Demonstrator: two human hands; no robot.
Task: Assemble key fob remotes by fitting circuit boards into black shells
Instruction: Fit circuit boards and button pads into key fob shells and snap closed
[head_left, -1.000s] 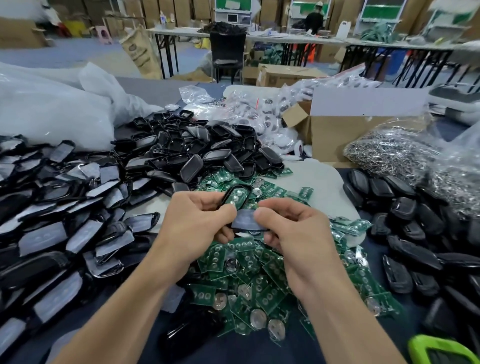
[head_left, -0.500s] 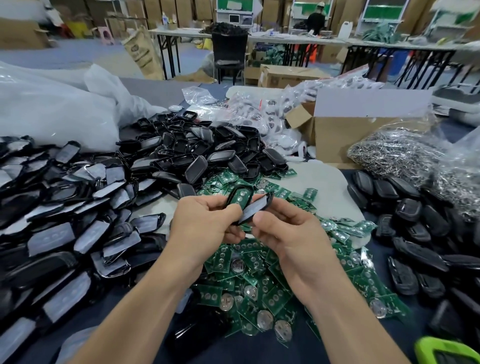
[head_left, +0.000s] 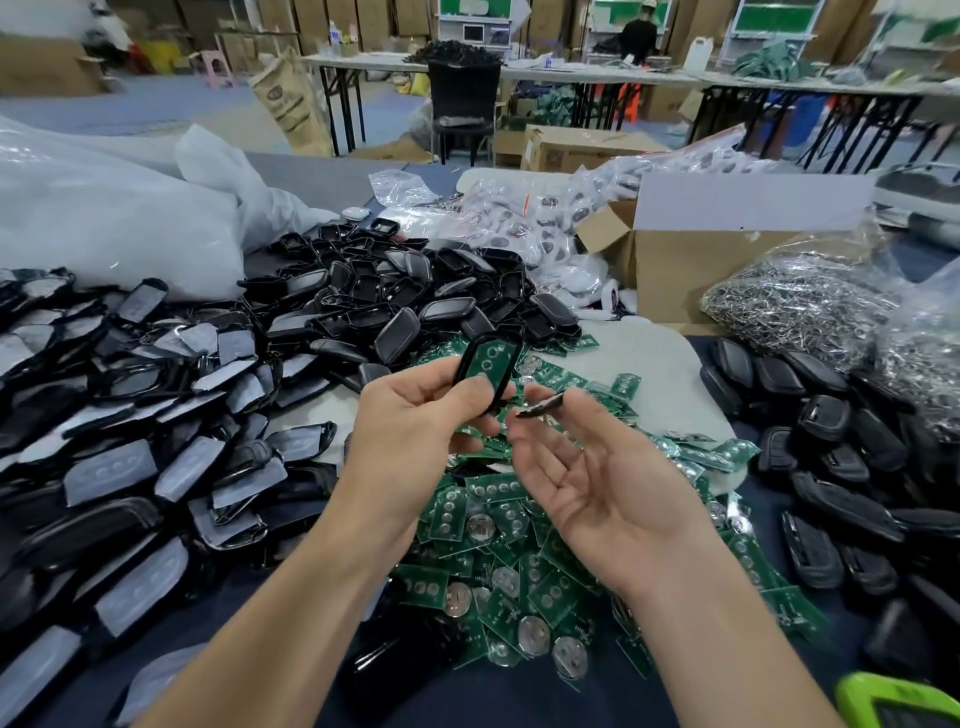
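My left hand (head_left: 415, 415) grips a black shell frame (head_left: 488, 366) upright, with a green circuit board showing inside it. My right hand (head_left: 597, 483) is palm up just to the right, its fingertips pinching a thin dark pad piece (head_left: 540, 406) seen edge on, a small gap from the shell. Under both hands lies a heap of green circuit boards (head_left: 498, 561), some with round coin cells. A pile of empty black shells (head_left: 395, 301) sits behind the hands.
Shell halves with grey pads (head_left: 130, 457) cover the left side. More black shells (head_left: 831, 467) lie at the right. A cardboard box (head_left: 691, 270), bags of metal rings (head_left: 800, 306) and white plastic bags (head_left: 104, 218) stand behind. A green object (head_left: 898, 701) shows at the bottom right corner.
The hands have drawn apart. My left hand lifted the shell with its board upright, and my right hand turned palm up and pulled the dark pad piece off to the right.
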